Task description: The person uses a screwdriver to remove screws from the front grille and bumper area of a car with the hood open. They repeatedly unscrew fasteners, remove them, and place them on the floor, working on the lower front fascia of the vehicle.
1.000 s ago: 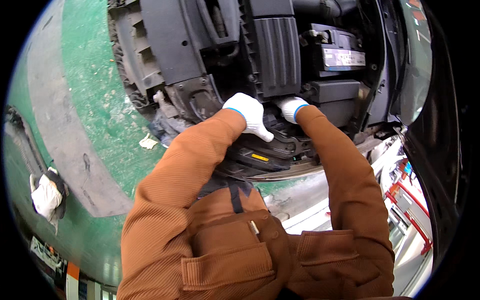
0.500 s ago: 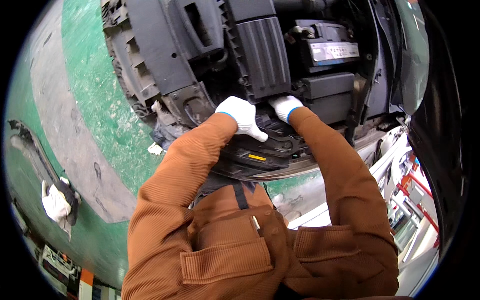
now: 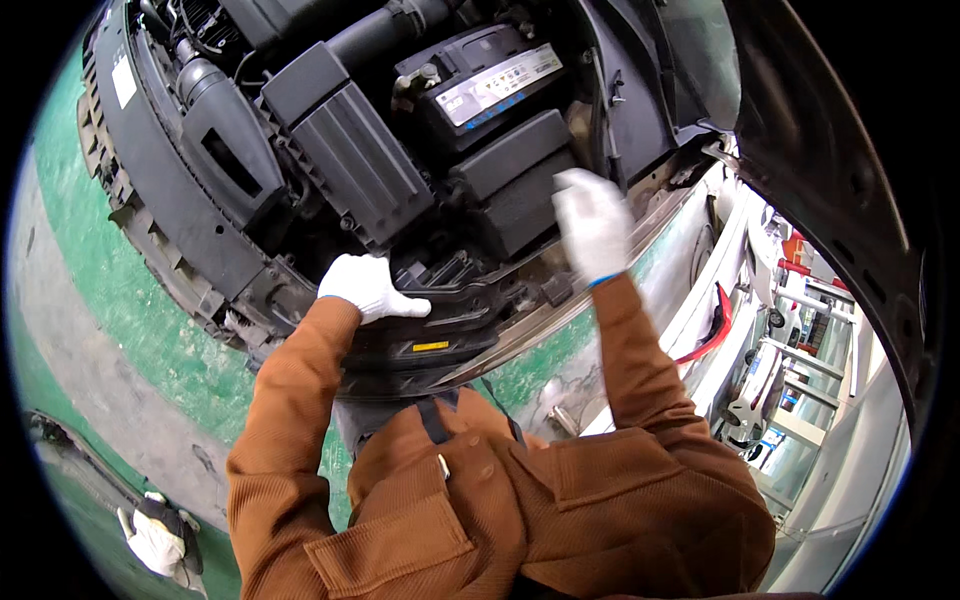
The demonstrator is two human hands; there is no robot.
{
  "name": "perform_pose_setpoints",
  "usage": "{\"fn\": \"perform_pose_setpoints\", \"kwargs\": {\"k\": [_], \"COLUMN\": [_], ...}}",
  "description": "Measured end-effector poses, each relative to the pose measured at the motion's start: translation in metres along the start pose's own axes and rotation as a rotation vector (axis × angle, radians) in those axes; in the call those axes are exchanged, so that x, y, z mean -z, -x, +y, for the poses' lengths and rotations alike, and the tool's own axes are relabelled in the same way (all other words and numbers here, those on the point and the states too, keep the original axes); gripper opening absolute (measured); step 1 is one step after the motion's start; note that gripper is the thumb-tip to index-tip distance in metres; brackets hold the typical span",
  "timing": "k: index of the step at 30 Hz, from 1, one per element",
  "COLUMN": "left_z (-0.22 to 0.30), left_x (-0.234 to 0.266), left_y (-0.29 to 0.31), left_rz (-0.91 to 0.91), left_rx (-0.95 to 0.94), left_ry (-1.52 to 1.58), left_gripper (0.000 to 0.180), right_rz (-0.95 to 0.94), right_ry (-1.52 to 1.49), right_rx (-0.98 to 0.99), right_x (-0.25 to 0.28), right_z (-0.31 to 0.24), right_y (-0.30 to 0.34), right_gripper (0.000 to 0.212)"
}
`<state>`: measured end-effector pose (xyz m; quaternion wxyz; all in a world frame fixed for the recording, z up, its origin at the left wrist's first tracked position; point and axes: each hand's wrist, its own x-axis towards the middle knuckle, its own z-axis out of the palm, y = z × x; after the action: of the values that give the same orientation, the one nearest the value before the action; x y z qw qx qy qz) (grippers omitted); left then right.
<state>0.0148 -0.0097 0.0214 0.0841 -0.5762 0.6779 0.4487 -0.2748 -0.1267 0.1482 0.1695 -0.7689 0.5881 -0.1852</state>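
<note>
I lean over a car's open engine bay in a brown jacket and white gloves. My left hand (image 3: 370, 288) grips the upper edge of a black plastic housing (image 3: 420, 348) with a small yellow label, which sits at the front edge of the bay just above my chest. My right hand (image 3: 592, 225) is lifted clear of it, blurred, fingers extended and holding nothing. It hovers over a black box cover (image 3: 520, 190) near the bay's right edge.
A battery (image 3: 480, 80) lies at the back of the bay, with a ribbed black air box (image 3: 350, 165) to its left. Green painted floor (image 3: 130, 290) spreads on the left. White bodywork (image 3: 720, 300) and the dark raised bonnet (image 3: 840, 170) stand on the right.
My right hand has let go of the black housing and swung up and to the right. My left hand stays on the housing. The view has tilted deeper into the engine bay.
</note>
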Motion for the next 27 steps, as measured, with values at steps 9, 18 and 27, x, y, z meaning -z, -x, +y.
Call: {"fn": "perform_pose_setpoints", "kwargs": {"k": [9, 18, 27], "left_z": [-0.002, -0.006, -0.009], "left_x": [0.004, 0.004, 0.006], "left_y": [-0.002, -0.001, 0.0], "left_rz": [-0.101, -0.135, -0.142], "left_rx": [-0.057, -0.052, -0.059], "left_ry": [-0.066, 0.002, 0.024], "left_gripper": [0.105, 0.106, 0.105], "right_rz": [-0.076, -0.258, -0.575], "right_ry": [0.141, 0.017, 0.21], "right_rx": [-0.331, -0.125, 0.001], "right_x": [0.048, 0.097, 0.02], "right_z": [0.198, -0.012, -0.058], "right_y": [-0.037, 0.059, 0.091], "right_gripper": [0.045, 0.038, 0.031]}}
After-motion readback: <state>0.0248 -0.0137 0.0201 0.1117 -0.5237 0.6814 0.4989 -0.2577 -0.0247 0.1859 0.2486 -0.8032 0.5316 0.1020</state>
